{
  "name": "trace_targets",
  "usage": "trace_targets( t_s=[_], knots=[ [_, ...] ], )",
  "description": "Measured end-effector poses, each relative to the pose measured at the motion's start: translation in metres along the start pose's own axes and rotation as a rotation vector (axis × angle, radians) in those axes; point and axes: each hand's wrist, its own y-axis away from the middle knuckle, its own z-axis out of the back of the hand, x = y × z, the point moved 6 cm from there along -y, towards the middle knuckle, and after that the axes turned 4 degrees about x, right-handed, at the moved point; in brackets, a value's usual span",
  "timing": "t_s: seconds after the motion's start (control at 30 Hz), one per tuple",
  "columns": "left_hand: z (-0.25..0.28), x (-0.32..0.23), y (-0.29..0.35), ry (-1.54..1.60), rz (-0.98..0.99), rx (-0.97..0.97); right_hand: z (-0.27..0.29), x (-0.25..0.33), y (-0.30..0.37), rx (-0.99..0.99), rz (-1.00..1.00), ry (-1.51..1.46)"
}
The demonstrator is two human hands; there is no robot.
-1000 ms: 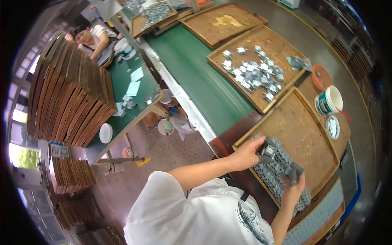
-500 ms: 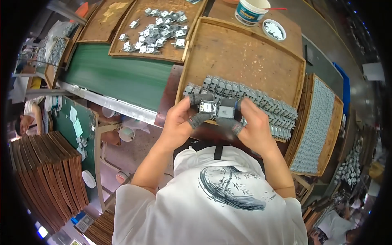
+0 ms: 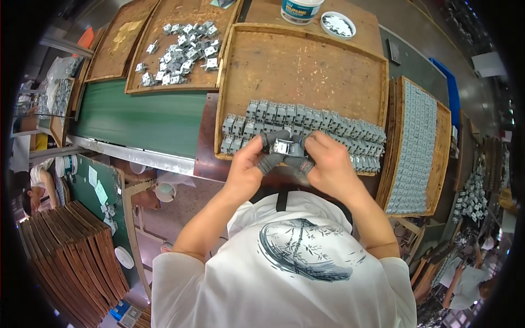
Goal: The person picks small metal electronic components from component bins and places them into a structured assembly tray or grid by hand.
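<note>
Above the near edge of a wooden tray (image 3: 306,49), my left hand (image 3: 247,167) pinches a small silver metal part (image 3: 281,146) between its fingers. My right hand (image 3: 328,163) is closed on a dark grey block (image 3: 296,149) that sits right against the part's right side. Whether the two are joined, I cannot tell. Dark grey finger covers are on the thumbs and fingers of both hands. Just beyond my hands, tight rows of grey block-shaped units (image 3: 298,113) fill the tray's near part; my fingers hide some of them.
Loose metal parts (image 3: 183,52) lie heaped on a tray at the upper left, beside a green belt (image 3: 142,116). On the right stands a tray of closely packed grey pieces (image 3: 413,147). A bucket (image 3: 300,11) and a white bowl (image 3: 338,25) stand at the back.
The part and the block have come closer together, and the right fingers have curled in more around the block. The whole view has shifted, with the trays now further left.
</note>
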Motion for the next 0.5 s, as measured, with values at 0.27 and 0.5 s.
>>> trace_targets(
  t_s=[0.27, 0.5],
  knots=[
    [-0.006, 0.008, -0.01, -0.245, -0.153, -0.046, -0.018, -0.013, 0.001, -0.153, 0.051, 0.124],
    [-0.025, -0.019, -0.01, -1.024, -0.469, -0.151, -0.028, -0.015, 0.009, -0.039, -0.13, 0.041]
  ],
)
